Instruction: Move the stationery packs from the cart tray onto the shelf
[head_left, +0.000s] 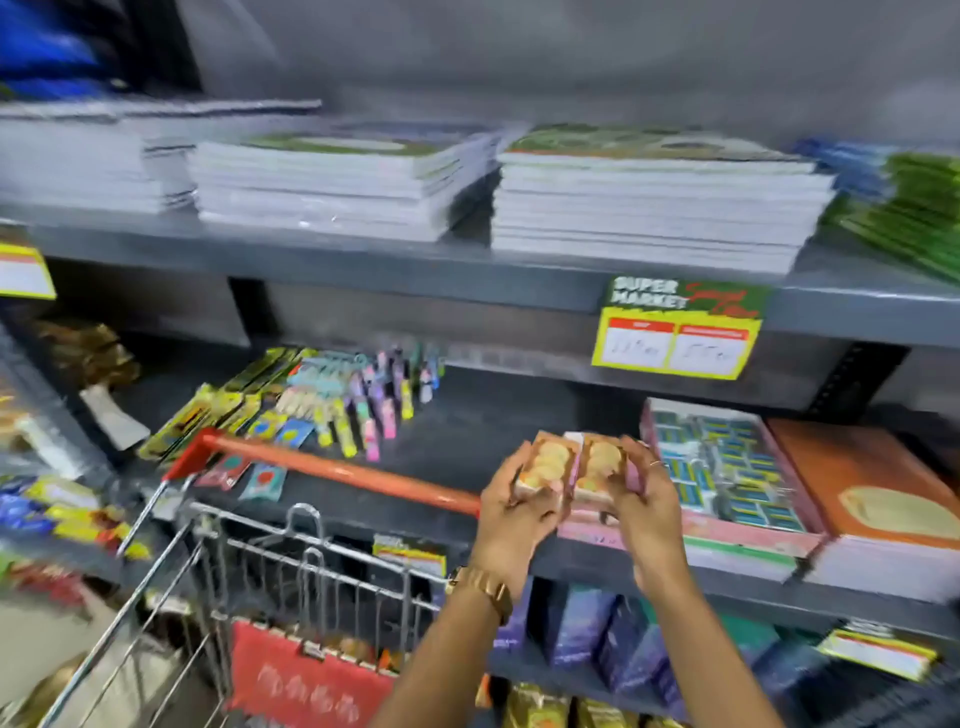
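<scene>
Two small packs, one in each hand, over the shelf (467, 415).
Your left hand (511, 506) grips one pack (545, 465), your right hand (649, 499) the other pack (602, 465); they look light, stiff and glossy, so hold the edges.

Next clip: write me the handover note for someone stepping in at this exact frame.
Left hand: gripping a pink stationery pack over the middle shelf.
Right hand: gripping a second pack, pressed side by side against the first.
Both packs are held just above the shelf front, beside the tray of small blue boxes; not set down yet.
Done: these two are out of the cart. Pen packs already lie further left on the shelf.
Left: place the pair on the bare shelf space, then check the cart; its contents are too blurred to count.
</scene>
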